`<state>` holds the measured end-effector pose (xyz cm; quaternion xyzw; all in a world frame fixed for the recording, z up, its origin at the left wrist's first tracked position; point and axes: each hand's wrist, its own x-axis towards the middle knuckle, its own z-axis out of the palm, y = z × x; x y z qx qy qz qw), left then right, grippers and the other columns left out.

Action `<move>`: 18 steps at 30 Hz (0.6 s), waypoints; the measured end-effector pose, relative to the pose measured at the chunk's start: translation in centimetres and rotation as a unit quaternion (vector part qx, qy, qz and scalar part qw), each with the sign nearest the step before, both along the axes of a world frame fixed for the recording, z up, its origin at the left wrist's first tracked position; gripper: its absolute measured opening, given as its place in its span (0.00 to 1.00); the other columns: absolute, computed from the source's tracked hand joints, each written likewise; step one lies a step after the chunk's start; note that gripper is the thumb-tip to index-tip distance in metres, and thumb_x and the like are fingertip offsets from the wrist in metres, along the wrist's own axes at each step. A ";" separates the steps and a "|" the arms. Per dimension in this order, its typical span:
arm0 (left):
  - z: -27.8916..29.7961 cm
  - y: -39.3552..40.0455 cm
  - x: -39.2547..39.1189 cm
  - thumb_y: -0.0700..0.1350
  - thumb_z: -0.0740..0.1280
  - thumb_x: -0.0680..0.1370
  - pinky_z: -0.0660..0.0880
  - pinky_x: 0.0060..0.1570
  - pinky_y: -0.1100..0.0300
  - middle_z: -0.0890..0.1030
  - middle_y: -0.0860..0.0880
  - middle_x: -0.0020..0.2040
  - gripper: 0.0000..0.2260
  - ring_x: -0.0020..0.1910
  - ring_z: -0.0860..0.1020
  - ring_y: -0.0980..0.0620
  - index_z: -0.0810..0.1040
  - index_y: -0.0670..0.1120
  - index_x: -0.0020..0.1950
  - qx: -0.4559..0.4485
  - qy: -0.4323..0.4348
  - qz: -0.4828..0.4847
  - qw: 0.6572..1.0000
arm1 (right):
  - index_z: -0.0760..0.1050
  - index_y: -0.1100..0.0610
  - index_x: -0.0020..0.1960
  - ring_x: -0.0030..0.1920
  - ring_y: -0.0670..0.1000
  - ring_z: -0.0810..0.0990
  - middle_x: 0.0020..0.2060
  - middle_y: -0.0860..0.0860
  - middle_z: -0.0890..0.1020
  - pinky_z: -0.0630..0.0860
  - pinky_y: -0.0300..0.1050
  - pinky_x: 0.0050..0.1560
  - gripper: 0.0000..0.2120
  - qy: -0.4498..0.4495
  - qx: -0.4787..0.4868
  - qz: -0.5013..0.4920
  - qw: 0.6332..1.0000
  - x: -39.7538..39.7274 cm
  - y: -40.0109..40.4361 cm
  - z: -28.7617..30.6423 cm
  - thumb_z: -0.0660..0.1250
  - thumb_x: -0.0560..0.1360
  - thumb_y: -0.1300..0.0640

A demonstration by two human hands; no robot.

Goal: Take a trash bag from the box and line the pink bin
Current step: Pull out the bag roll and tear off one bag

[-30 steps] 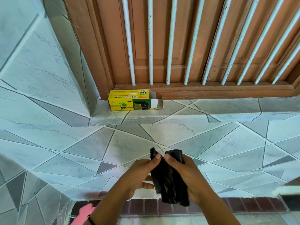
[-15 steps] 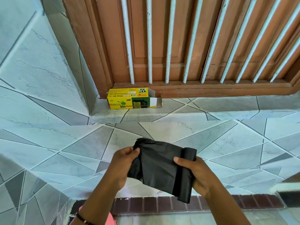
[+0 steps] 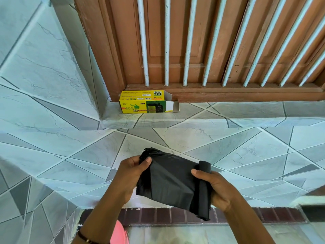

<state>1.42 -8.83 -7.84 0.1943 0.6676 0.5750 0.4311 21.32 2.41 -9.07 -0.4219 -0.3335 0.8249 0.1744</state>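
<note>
1. Left hand (image 3: 131, 173) pinching the loose, bunched end of the black trash bag (image 3: 170, 180), thumb on top of the plastic, other fingers tucked behind it.
2. Right hand (image 3: 216, 187) wrapped round the black roll (image 3: 204, 189), thumb pressed on the sheet just left of the roll, roll standing roughly upright in that grip.
3. Bag stretched flat-ish between the two grips, partly unrolled, bottom edge hanging a bit below the right hand.
4. Both grips held up in the air over the tiled ledge (image 3: 246, 152), touching nothing but the plastic.
5. Yellow and green trash bag box (image 3: 143, 104) well beyond the left grip and slightly left of it, lying on its side on the tiled sill (image 3: 228, 111), right end flap open, pushed up against the brown wooden frame (image 3: 228, 93).
6. White bars (image 3: 167, 41) running up in front of the wooden shutters behind the box.
7. Sliver of something pink (image 3: 119, 233) just below the left wrist, probably the bin, too little showing to be sure.
8. Dark beaded bracelet (image 3: 86, 238) on the left wrist.
</note>
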 end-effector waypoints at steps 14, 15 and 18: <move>-0.5 -1.8 -3.5 0.43 0.65 0.77 0.74 0.56 0.53 0.84 0.44 0.49 0.06 0.51 0.80 0.44 0.81 0.45 0.47 -0.023 0.022 0.065 0.997 | 0.78 0.68 0.54 0.45 0.61 0.82 0.50 0.65 0.83 0.82 0.52 0.44 0.20 -0.015 -0.005 -0.012 1.000 1.0 0.9 -0.6 0.71 0.63 0.64; -0.7 -1.8 -3.5 0.44 0.64 0.77 0.74 0.57 0.51 0.83 0.43 0.50 0.07 0.52 0.80 0.43 0.80 0.44 0.48 -0.035 0.019 0.064 0.997 | 0.78 0.67 0.52 0.42 0.60 0.83 0.46 0.64 0.84 0.82 0.51 0.42 0.17 -0.018 0.008 -0.013 1.000 0.8 0.8 -0.6 0.71 0.63 0.65; -1.0 -1.5 -2.7 0.45 0.58 0.80 0.74 0.58 0.48 0.81 0.41 0.54 0.13 0.53 0.79 0.43 0.77 0.39 0.56 -0.048 -0.025 0.052 0.997 | 0.78 0.66 0.48 0.37 0.58 0.83 0.39 0.61 0.84 0.81 0.48 0.37 0.09 -0.030 0.035 -0.019 0.999 0.4 0.7 -0.7 0.69 0.67 0.69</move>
